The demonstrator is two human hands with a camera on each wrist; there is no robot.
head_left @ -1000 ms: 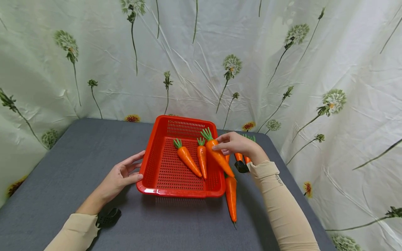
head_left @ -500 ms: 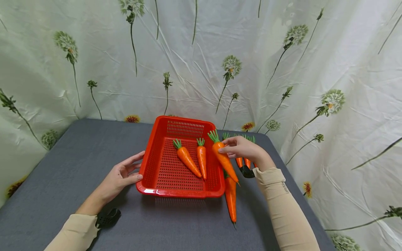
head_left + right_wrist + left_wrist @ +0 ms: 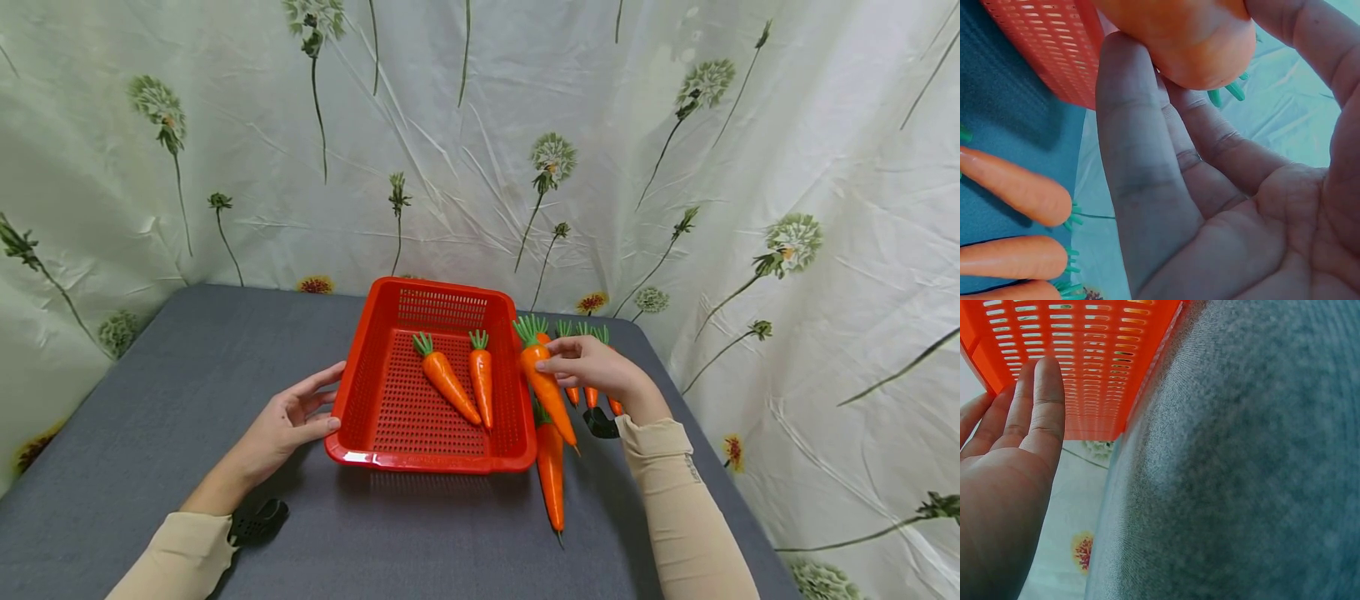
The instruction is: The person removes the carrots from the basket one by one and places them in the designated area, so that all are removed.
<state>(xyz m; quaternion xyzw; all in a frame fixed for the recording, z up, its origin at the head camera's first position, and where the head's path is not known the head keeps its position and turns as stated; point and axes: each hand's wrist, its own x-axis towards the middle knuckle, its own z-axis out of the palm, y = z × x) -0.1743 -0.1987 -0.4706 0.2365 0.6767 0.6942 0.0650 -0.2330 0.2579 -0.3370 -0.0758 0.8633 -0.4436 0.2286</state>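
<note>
My right hand (image 3: 600, 371) pinches an orange carrot (image 3: 550, 396) with green stalks, between thumb and fingers. It hangs over the right rim of a red plastic basket (image 3: 420, 460). The right wrist view shows the held carrot (image 3: 1191, 37) at the fingertips, partly cut off. My left hand (image 3: 288, 421) touches the basket's left side, its fingers straight against the perforated wall (image 3: 1094, 375) in the left wrist view. Inside the basket lie two carrots, a tilted one (image 3: 448, 385) and a straighter one (image 3: 482, 385).
Another carrot (image 3: 551, 483) lies on the grey table (image 3: 420, 542) by the basket's front right corner. Several carrots (image 3: 1016, 256) lie right of the basket, partly hidden by my right hand. A flowered curtain (image 3: 465, 167) hangs behind the table.
My right hand has moved right and slightly toward me, carrying the carrot from above the basket's inside to over its right rim. Left hand and basket stay in place.
</note>
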